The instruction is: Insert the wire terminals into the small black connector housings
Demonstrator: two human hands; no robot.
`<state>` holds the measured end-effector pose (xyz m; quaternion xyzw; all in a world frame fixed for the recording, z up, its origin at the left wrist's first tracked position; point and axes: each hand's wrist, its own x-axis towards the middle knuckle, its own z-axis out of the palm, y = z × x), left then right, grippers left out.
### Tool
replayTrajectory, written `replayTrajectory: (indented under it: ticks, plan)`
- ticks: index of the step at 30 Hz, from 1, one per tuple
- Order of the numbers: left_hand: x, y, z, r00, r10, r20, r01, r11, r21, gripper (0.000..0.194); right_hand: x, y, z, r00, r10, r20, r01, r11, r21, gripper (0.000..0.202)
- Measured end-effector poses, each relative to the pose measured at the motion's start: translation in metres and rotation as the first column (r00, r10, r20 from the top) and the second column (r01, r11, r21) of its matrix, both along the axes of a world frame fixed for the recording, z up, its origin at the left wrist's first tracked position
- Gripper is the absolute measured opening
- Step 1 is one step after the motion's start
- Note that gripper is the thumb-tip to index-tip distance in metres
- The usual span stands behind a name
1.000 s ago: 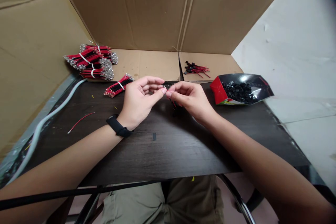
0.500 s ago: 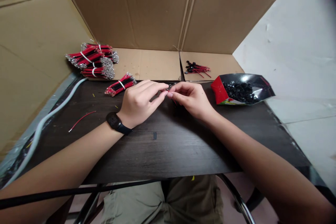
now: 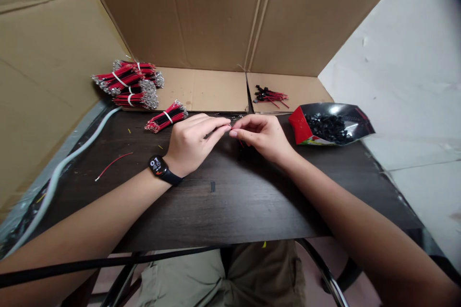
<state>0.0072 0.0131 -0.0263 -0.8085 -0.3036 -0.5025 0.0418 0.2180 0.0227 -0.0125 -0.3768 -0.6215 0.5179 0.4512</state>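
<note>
Above the middle of the dark table, my left hand (image 3: 196,141) and my right hand (image 3: 264,136) meet fingertip to fingertip. Both are closed in a pinch. A bit of red wire (image 3: 242,143) shows under my right fingers, and a speck of red lies between the fingertips. What my left fingers hold is mostly hidden by them. Just left of my left hand is a banded bundle of red and black wires (image 3: 166,117) with metal terminals at its ends. On my left wrist sits a black smart band (image 3: 158,166), its display lit.
More wire bundles (image 3: 126,84) are stacked at the back left. Wires with black connectors (image 3: 270,95) lie on cardboard at the back. An open box (image 3: 298,127) of small black parts stands at right. A single red wire (image 3: 113,165) and a pale cable (image 3: 59,168) are at left.
The band's display has lit up. My hands keep the same place, fingertips together, with only slight finger movement. The whole view has shifted a little.
</note>
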Motion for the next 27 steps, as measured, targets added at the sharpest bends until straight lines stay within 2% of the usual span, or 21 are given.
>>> replayTrajectory:
  ticks: [10, 15, 20, 27]
  plan:
    - [0.0007, -0.0057, 0.0018, 0.994, 0.099, 0.052, -0.081, 0.958, -0.274, 0.017, 0.0003, -0.0018, 0.0005, 0.998, -0.016, 0.06, 0.015, 1.0, 0.016, 0.044]
    - [0.0023, -0.0062, 0.0024, 0.992, 0.07, 0.107, -0.029, 0.937, -0.348, 0.012, 0.0017, -0.0025, 0.0011, 0.999, -0.01, 0.043, 0.009, 1.0, 0.01, 0.041]
    - [0.0046, -0.0073, 0.0063, 0.982, 0.09, 0.165, -0.008, 0.897, -0.441, 0.012, 0.0033, -0.0025, -0.0004, 0.998, -0.004, 0.058, 0.004, 1.0, -0.001, 0.039]
    - [0.0059, -0.0076, 0.0082, 0.973, 0.087, 0.213, 0.027, 0.875, -0.483, 0.012, 0.0016, -0.004, 0.0021, 0.998, -0.008, 0.061, 0.009, 1.0, -0.011, 0.037]
